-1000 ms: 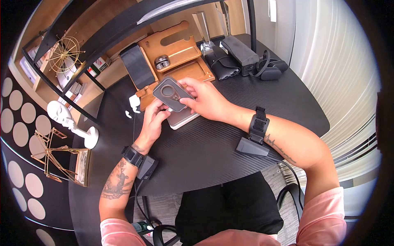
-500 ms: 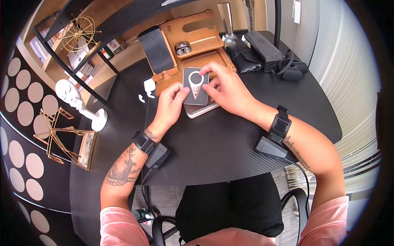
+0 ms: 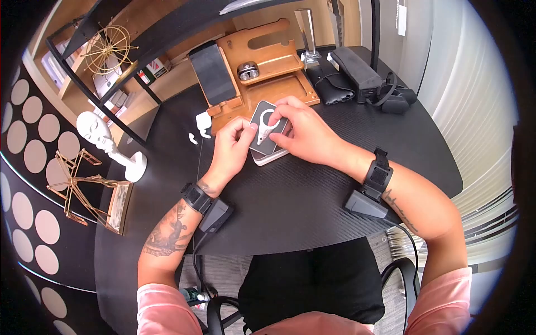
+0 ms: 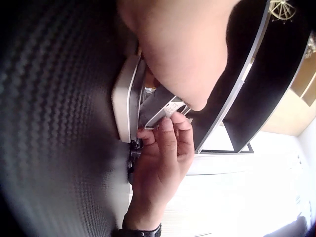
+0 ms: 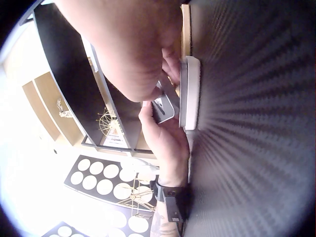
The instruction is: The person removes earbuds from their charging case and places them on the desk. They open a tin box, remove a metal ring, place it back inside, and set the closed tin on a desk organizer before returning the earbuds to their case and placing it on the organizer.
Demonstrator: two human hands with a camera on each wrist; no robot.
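A dark grey, rounded device (image 3: 262, 134) with a silver ring-shaped part (image 3: 267, 120) on its face lies tilted on a flat silver-white box (image 3: 267, 158) on the black table. My left hand (image 3: 248, 131) pinches the device's left edge. My right hand (image 3: 279, 125) grips its right side, fingers by the ring. In the left wrist view the device (image 4: 163, 106) sits against the box (image 4: 126, 101) with the right hand (image 4: 163, 158) below it. The right wrist view shows the device (image 5: 165, 104), the box (image 5: 190, 94) and the left hand (image 5: 165, 140).
Just behind stands a wooden docking stand (image 3: 268, 56) with a dark phone (image 3: 212, 72) and an earbud case (image 3: 248, 69). Black pouches (image 3: 340, 78) and a strap (image 3: 393, 99) lie at the back right. A white charger (image 3: 202, 119), white bust (image 3: 106, 142) and gold sculpture (image 3: 78, 190) are left.
The device came down from the raised hold onto the box, and its silver ring part now faces up. In the last half second it turned slightly. Both hands stayed on it.
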